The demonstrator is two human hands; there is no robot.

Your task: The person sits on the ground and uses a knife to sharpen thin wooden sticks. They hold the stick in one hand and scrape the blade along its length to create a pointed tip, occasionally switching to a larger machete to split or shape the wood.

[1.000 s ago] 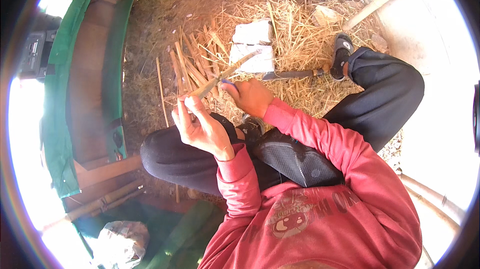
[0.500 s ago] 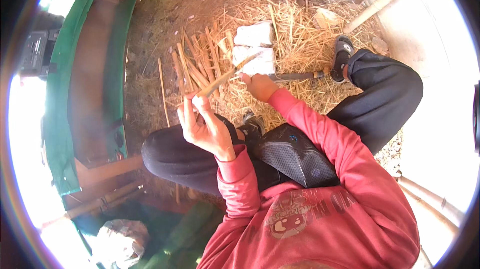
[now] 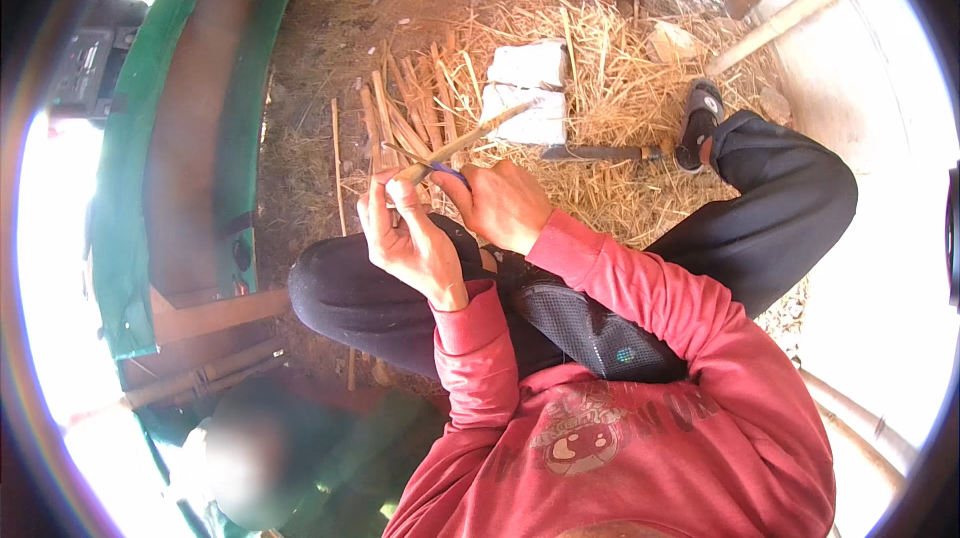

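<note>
My left hand (image 3: 412, 246) pinches the near end of a slim wooden stick (image 3: 482, 132) between thumb and fingers, its far end slanting up and to the right. In my right hand (image 3: 510, 206) is a small knife (image 3: 448, 172) with a blue handle. Its narrow blade crosses the stick just beyond my left fingertips. Both hands are close together above my bent left leg. Beyond them, two whitish blocks (image 3: 527, 66) sit on the straw, and a machete (image 3: 602, 152) lies beside the nearer one, its handle toward my right foot.
Several split wood pieces (image 3: 408, 103) lie on the ground left of the blocks, with a long thin stick (image 3: 338, 163) beside them. Loose straw (image 3: 620, 78) covers the ground. Green-edged boards (image 3: 185, 158) stand at left, and a bamboo pole (image 3: 795, 13) leans at the far right.
My right hand has drawn back toward my left hand, and the knife now shows, its blade across the stick. My left hand still grips the stick. The view has shifted slightly.
</note>
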